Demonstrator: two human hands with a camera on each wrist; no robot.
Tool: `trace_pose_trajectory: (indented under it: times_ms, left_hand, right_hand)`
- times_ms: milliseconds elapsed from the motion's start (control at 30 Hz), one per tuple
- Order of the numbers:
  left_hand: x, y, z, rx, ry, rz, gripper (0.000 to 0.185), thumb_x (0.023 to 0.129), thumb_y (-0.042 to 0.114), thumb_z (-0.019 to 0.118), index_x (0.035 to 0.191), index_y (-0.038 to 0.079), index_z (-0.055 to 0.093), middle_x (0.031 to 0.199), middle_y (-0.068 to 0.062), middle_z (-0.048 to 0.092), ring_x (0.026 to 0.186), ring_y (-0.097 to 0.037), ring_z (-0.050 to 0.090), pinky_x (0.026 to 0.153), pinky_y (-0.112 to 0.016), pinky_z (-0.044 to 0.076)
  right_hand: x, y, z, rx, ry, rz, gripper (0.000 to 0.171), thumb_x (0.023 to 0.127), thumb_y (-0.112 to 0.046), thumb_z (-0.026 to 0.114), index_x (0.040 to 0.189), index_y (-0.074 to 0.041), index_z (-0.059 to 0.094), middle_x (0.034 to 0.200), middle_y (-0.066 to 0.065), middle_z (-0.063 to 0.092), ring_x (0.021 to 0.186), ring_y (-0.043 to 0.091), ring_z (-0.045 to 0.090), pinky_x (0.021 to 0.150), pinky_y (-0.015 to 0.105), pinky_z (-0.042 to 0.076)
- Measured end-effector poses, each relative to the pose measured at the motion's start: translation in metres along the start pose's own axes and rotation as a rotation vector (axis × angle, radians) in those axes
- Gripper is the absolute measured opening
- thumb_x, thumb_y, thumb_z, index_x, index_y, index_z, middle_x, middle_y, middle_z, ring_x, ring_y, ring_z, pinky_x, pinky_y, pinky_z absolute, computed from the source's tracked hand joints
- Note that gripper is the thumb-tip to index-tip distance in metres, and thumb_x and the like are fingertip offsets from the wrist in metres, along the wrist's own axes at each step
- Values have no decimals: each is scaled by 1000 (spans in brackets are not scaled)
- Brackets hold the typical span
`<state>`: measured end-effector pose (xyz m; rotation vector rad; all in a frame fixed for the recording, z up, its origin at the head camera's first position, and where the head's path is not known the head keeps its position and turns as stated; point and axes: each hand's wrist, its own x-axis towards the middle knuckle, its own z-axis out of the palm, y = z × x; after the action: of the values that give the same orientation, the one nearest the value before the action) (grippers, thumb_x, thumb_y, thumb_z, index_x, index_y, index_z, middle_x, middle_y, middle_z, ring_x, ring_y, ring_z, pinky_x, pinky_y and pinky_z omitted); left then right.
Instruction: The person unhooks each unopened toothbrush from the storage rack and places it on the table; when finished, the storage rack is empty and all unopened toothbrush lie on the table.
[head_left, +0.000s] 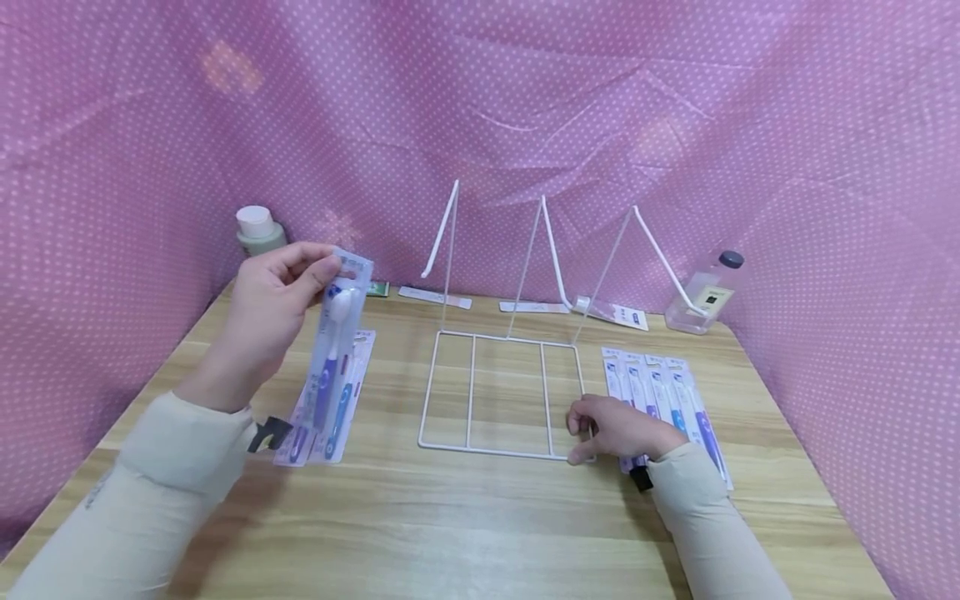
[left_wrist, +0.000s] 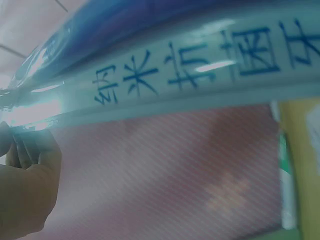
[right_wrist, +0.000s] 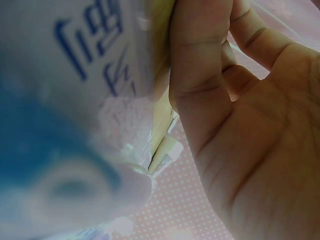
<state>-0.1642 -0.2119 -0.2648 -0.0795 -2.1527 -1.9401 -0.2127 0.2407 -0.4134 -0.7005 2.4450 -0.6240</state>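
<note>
— Left hand [head_left: 273, 292]?
— I see it pinching a clear-packed purple toothbrush [head_left: 335, 350] upright above the wooden bench [head_left: 480, 517].
— Right hand [head_left: 611, 429]?
— Fingers curled on the white wire rack [head_left: 498, 392], front right corner.

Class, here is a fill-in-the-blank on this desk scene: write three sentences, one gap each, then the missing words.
1. The left hand holds up a packaged ____ by its top edge.
2. The right hand rests on a corner of the white ____ rack.
3. The rack stands on a ____ table.

Missing words: toothbrush; wire; wooden
</note>
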Motion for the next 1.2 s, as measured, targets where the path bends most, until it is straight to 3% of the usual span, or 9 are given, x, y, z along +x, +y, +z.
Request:
trace_pose_trajectory:
  times_ms: [200, 400, 667, 833, 1000, 1200]
  left_hand:
    - [15, -27, -29, 56, 32, -106, 19, 105, 28, 67, 118, 15, 71, 99, 14, 70, 91, -2, 65, 80, -13, 55]
    - [33, -50, -47, 252, 54, -240, 48, 108, 39, 58, 143, 6, 61, 107, 16, 63, 98, -2, 59, 83, -13, 53]
    - [54, -90, -75, 378, 64, -384, 56, 113, 39, 47, 151, -1, 53, 125, 0, 59, 102, -6, 55, 83, -18, 50]
    - [68, -117, -83, 444, 39, -425, 54, 113, 35, 47, 147, -6, 53, 135, -12, 53, 107, -14, 52, 86, -26, 47]
    - [73, -137, -89, 430, 23, -480, 50, 112, 27, 49, 145, -9, 53, 115, -3, 56, 99, -13, 51, 81, -28, 47]
    - [76, -147, -90, 414, 9, -529, 49, 111, 22, 49, 146, -11, 52, 95, 7, 54, 84, -7, 52, 72, -24, 49]
  right_hand:
    - [0, 0, 0, -1, -2, 0, 35, 83, -32, 90, 95, -15, 62, 92, 0, 58, 85, 17, 53, 74, 31, 43]
    - [-1, 1, 2, 5, 1, 7, 35, 83, -31, 91, 95, -15, 62, 93, 0, 58, 86, 18, 53, 75, 31, 43]
    - [0, 2, 1, 1, 2, 4, 35, 83, -32, 91, 95, -16, 62, 93, -1, 58, 86, 18, 53, 74, 31, 43]
    - [-1, 2, 2, 7, 4, -4, 36, 83, -32, 91, 95, -15, 61, 94, -1, 58, 87, 18, 54, 76, 31, 43]
    - [-1, 3, 2, 7, 2, -23, 36, 83, -34, 90, 95, -15, 62, 94, -1, 59, 88, 19, 54, 77, 30, 43]
    - [0, 3, 1, -9, 5, -23, 36, 83, -34, 90, 95, -16, 62, 93, -1, 58, 87, 18, 53, 75, 30, 43]
